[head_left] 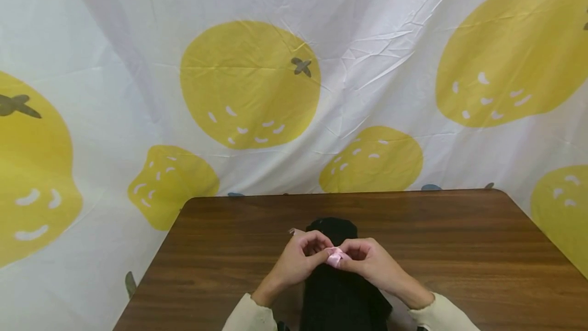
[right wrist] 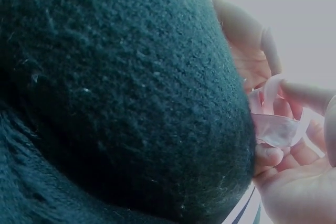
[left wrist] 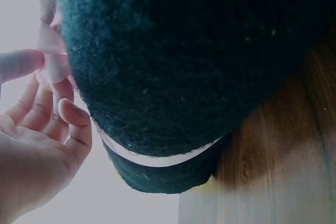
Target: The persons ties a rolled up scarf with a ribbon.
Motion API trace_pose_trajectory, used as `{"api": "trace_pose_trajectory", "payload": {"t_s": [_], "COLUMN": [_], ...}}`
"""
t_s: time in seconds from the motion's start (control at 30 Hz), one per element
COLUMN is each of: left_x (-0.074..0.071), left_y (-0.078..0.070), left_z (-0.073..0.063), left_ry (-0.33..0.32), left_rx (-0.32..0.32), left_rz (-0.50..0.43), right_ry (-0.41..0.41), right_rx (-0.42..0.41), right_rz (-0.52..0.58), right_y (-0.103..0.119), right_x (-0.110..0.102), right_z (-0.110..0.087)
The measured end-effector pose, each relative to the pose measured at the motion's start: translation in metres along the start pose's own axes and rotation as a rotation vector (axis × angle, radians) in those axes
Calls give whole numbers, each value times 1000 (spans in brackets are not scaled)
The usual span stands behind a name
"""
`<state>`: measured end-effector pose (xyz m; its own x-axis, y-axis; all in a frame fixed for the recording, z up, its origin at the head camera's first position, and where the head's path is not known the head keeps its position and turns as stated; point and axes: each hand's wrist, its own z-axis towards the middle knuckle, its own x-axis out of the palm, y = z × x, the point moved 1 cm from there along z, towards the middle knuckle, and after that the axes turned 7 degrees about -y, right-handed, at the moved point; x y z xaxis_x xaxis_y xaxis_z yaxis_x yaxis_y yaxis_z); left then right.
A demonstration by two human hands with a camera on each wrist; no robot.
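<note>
A thick bundle of dark knitted cloth (head_left: pixel 342 298) lies lengthwise on the table, its far end rounded. Round the bundle runs a pink satin ribbon (left wrist: pixel 157 159), seen as a band in the left wrist view. Over the top of the bundle both hands meet at the ribbon's gathered loops (right wrist: pixel 278 129). My left hand (head_left: pixel 298 259) pinches the ribbon between thumb and fingers, and a ribbon tail (head_left: pixel 296 231) shows beyond it. From the other side my right hand (head_left: pixel 374 264) pinches the same gathered part. Fingers partly hide how the loops cross.
The brown wood-grain table (head_left: pixel 459 249) has rounded far corners. Behind it hangs a white cloth (head_left: pixel 367 55) printed with large yellow fruit. Pale sleeves (head_left: pixel 250 313) cover both forearms.
</note>
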<state>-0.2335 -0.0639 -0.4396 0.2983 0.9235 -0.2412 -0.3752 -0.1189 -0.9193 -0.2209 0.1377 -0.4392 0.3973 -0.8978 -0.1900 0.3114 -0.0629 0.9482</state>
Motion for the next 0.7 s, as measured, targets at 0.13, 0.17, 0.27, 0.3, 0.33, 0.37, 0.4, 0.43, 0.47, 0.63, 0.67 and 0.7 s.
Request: {"api": "trace_pose_trajectory", "payload": {"t_s": [0.13, 0.17, 0.27, 0.3, 0.33, 0.37, 0.4, 0.43, 0.47, 0.63, 0.67, 0.7], "left_x": [0, 0, 1, 1, 1, 1, 1, 1, 1, 1, 2, 2], "left_y": [1, 1, 1, 1, 1, 1, 1, 1, 1, 2, 3, 3], "left_z": [0, 0, 0, -1, 0, 0, -1, -1, -1, -1, -1, -1], "left_ry": [-1, -2, -8, -8, -7, -8, -7, -5, -4, 1, 2, 2], "left_rx": [-12, -16, -27, -29, -30, -30, -30, -30, -28, -11, -5, 0], "left_rz": [6, 9, 23, 25, 27, 27, 28, 27, 24, 12, 9, 8], "right_ry": [-16, -18, -26, -28, -31, -34, -38, -41, -43, -46, -44, -43], "right_rx": [22, 29, 46, 50, 53, 56, 60, 64, 69, 91, 97, 105], "right_rz": [-12, -17, -32, -37, -43, -49, -54, -57, -57, -34, -22, -11], "right_y": [-1, -1, -2, -2, -2, -2, -2, -2, -2, -1, -2, -2], "right_x": [0, 0, 0, 0, 0, 0, 0, 0, 0, 1, 1, 1], "right_z": [0, 0, 0, 0, 0, 0, 0, 0, -1, -1, -1, -1]}}
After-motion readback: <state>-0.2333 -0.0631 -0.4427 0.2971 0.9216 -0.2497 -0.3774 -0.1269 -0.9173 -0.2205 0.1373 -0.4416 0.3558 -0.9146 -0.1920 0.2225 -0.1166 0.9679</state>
